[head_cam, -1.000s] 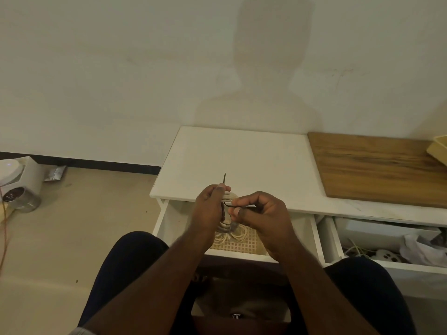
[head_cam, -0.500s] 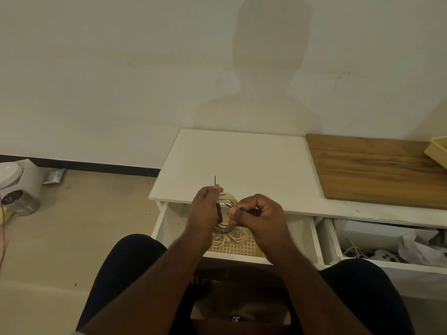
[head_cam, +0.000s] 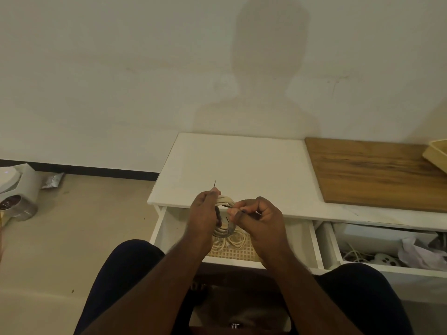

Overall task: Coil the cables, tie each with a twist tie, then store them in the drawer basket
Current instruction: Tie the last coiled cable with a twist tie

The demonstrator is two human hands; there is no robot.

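- The person's dark-trousered knees (head_cam: 125, 274) frame the bottom of the view, with both forearms reaching forward between them.
- The left hand (head_cam: 204, 211) grips the left side of a coiled cream cable (head_cam: 223, 217), fingers curled round the loops; one thin dark end of a twist tie (head_cam: 214, 183) sticks up just above its fingertips.
- The right hand (head_cam: 261, 217) pinches the other end of the tie between thumb and forefinger at the right side of the coil.
- The coil hangs in the air over the open left drawer (head_cam: 300, 240), just above a woven basket (head_cam: 239, 253) that already holds more pale cable loops (head_cam: 235, 241).
- To the right, a second open drawer (head_cam: 331, 247) contains white cords, crumpled paper and a white box.
- Beyond the hands lies the white desk (head_cam: 242, 165), with a wooden board (head_cam: 372, 172) on its right part and a pale tray (head_cam: 437, 153) at the far right edge.
- On the floor at far left stand a white appliance (head_cam: 14, 182) and a foil packet (head_cam: 53, 180).
- The person's shadow falls on the wall (head_cam: 96, 81) behind.
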